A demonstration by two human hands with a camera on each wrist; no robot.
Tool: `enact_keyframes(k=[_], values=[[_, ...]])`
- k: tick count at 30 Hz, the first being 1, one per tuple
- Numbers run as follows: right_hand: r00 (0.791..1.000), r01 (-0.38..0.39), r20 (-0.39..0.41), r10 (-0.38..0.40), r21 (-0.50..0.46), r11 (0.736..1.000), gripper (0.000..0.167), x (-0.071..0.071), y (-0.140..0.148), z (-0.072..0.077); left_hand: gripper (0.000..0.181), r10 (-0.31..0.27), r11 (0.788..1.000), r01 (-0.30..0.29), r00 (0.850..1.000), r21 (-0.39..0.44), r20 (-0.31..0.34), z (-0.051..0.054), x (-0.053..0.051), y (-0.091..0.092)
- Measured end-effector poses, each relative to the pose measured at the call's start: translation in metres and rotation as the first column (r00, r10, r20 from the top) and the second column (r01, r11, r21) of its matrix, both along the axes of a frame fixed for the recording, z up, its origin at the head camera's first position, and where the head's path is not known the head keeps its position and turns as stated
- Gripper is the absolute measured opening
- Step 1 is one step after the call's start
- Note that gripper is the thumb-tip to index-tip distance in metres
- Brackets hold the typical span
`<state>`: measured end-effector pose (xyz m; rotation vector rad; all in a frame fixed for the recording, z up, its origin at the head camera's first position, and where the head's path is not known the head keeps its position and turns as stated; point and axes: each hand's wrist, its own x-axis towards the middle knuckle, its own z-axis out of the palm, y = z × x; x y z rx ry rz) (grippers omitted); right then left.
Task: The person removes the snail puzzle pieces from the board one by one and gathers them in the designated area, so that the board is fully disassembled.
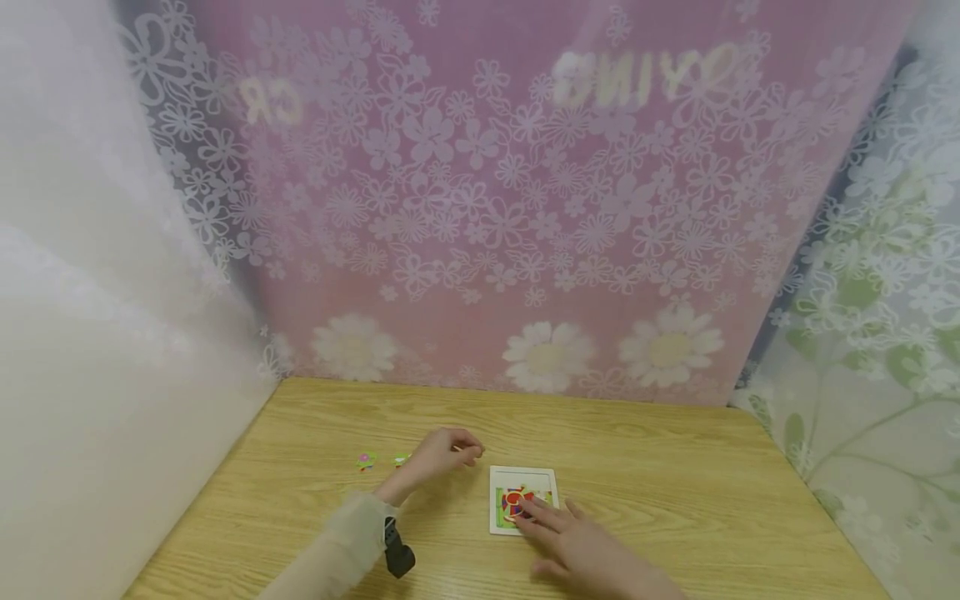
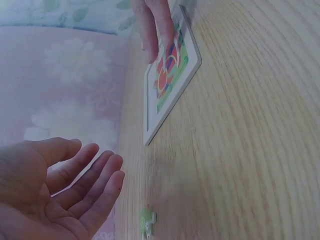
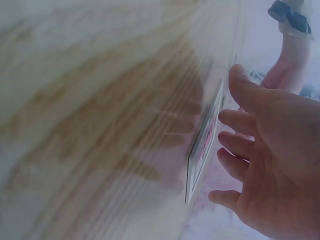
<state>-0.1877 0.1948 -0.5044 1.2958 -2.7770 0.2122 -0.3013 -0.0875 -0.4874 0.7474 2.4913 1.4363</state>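
A small white-framed puzzle board (image 1: 522,477) lies flat on the table, with a red, purple and green picture over its lower part and a pale strip at its top. My right hand (image 1: 581,546) reaches over its lower right, fingertips on the picture; in the left wrist view the right fingers (image 2: 152,25) are extended onto it. To the board's upper left, my left hand (image 1: 442,454) hovers with loosely bent fingers and nothing in them. Two small colourful pieces, one green and pink (image 1: 366,461), the other partly hidden (image 1: 400,460), lie left of that hand.
The wood-grain table (image 1: 652,467) ends at a pink flowered curtain (image 1: 480,250) behind. Pale sheeting (image 1: 112,375) hangs along the left side, and a leaf-patterned curtain (image 1: 885,400) along the right. A black wrist strap (image 1: 397,550) is on the left forearm.
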Motion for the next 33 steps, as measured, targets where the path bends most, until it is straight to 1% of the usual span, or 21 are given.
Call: enact_keyframes(k=[3,7,11,14,19,21,23,25,30,33], values=[[1.000,-0.003,-0.002,0.003,0.024,1.000,0.063,0.003,-0.003,0.003,0.023,-0.012,1.000,0.012,1.000,-0.013,0.004,0.001,0.002,0.004],[1.000,0.003,0.003,-0.003,0.040,0.999,0.068,0.005,-0.004,0.002,0.021,-0.016,0.999,0.016,1.000,-0.031,0.004,0.000,0.003,0.010],[1.000,0.002,-0.006,-0.002,0.034,0.999,0.068,0.006,-0.005,0.002,0.021,-0.016,0.998,0.017,1.000,-0.053,0.011,-0.001,0.003,0.016],[1.000,-0.003,-0.023,0.003,0.023,1.000,0.067,0.007,-0.005,0.002,0.021,-0.034,0.997,0.035,0.999,-0.067,0.008,-0.001,0.003,0.021],[1.000,0.007,0.004,-0.007,0.020,1.000,0.067,0.007,-0.005,0.002,0.021,-0.056,0.991,0.057,0.998,-0.123,0.015,-0.002,0.003,0.027],[1.000,0.011,0.002,-0.011,0.028,1.000,0.067,0.007,-0.006,0.002,0.022,-0.062,0.987,0.066,0.998,-0.147,0.029,-0.003,0.003,0.030],[1.000,0.011,-0.011,-0.010,0.037,0.999,0.067,0.006,-0.006,0.002,0.022,-0.070,0.982,0.074,0.997,-0.173,0.029,-0.004,0.003,0.031],[1.000,0.010,-0.018,-0.009,0.046,0.999,0.067,0.007,-0.006,0.002,0.021,-0.068,0.980,0.075,0.997,-0.184,0.041,-0.005,0.004,0.033],[1.000,0.015,0.005,-0.015,0.054,0.998,0.068,0.008,-0.007,0.004,0.019,-0.048,0.977,0.062,0.996,-0.202,0.076,-0.007,0.004,0.036],[0.999,0.010,-0.033,-0.008,0.065,0.998,0.069,0.007,-0.007,0.002,0.019,-0.048,0.977,0.064,0.995,-0.205,0.085,-0.006,0.005,0.037]])
